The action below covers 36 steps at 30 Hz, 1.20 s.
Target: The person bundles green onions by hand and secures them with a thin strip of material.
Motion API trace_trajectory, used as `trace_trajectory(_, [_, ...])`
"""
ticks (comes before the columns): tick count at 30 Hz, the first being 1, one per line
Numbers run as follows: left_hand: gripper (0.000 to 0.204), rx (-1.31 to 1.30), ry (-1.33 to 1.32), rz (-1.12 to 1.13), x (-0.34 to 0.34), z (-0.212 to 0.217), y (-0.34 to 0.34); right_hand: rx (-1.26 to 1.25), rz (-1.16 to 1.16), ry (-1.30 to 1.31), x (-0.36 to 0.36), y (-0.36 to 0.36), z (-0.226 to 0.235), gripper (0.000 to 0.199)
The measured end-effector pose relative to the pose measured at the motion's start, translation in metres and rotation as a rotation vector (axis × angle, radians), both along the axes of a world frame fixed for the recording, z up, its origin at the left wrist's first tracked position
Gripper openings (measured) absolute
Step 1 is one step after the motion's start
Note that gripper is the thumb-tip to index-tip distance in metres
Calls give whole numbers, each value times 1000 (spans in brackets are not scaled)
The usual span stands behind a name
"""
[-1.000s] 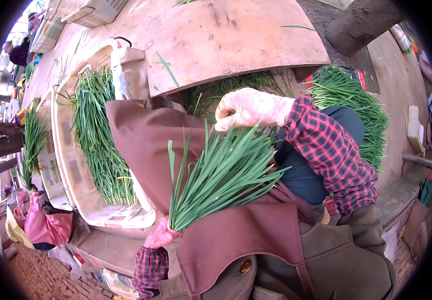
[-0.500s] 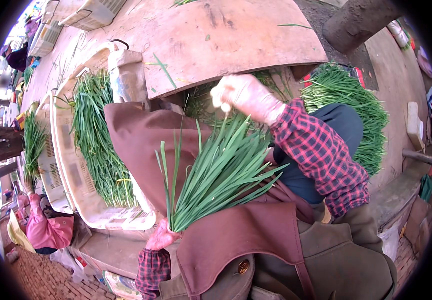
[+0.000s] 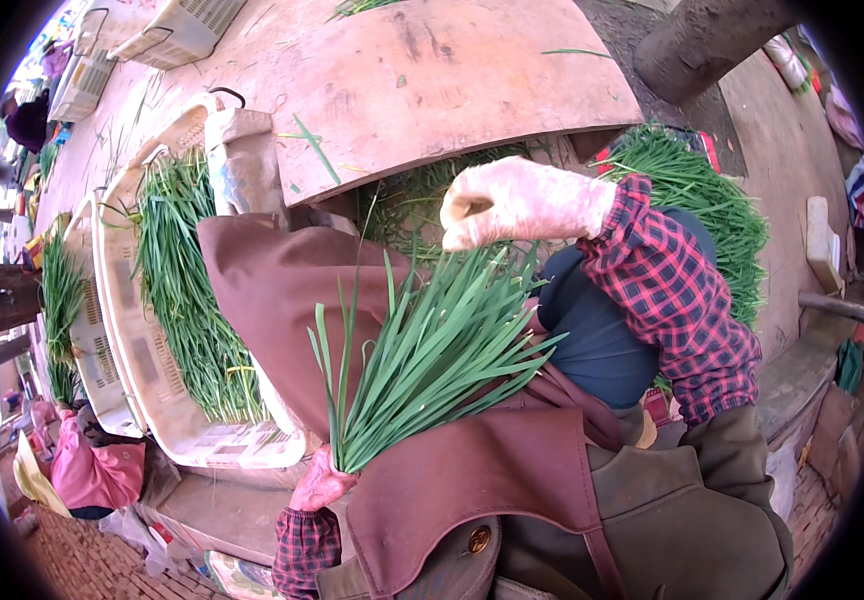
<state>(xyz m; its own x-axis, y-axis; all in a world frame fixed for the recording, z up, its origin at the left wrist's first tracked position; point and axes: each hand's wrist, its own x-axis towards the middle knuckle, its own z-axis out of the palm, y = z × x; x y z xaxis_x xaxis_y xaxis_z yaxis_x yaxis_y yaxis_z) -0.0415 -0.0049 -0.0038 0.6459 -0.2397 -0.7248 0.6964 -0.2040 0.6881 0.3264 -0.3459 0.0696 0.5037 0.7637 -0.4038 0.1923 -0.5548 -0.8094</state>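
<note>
My left hand (image 3: 322, 482), in a pale pink glove, is closed round one end of a bunch of green chives (image 3: 432, 365). The long leaves fan out over my lap, across a brown apron (image 3: 277, 285). Just above their far tips is my right hand (image 3: 522, 203), gloved too, with its fingers curled toward the thumb. What it holds, if anything, is hidden inside the curl. Both forearms wear red-and-navy checked sleeves.
At left stands a cream plastic crate (image 3: 117, 265) filled with chives (image 3: 187, 290). A low wooden board (image 3: 432, 90) spans the far side. Right of my knee lies a big heap of chives (image 3: 732, 220). A post (image 3: 702, 50) rises far right. Someone in pink (image 3: 100, 468) sits at left.
My right hand has moved right and slightly nearer, its fingers still curled. My left hand keeps the chives in nearly the same place. The whole view has shifted slightly.
</note>
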Motion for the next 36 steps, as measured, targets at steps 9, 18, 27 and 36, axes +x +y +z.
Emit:
trace_trajectory(9, [12, -471, 608, 1072, 18, 29, -24, 156, 110, 127, -40, 35, -32, 45])
trace_trajectory(18, [19, -101, 34, 234, 10, 16, -17, 553, -373, 183, -16, 14, -30, 22])
trace_trajectory(27, [13, -206, 277, 559, 18, 32, -28, 271, 73, 127, -29, -9, -2, 23])
trace_trajectory(36, [7, -400, 663, 1209, 13, 21, -24, 295, 235, -105, -62, 17, -35, 25])
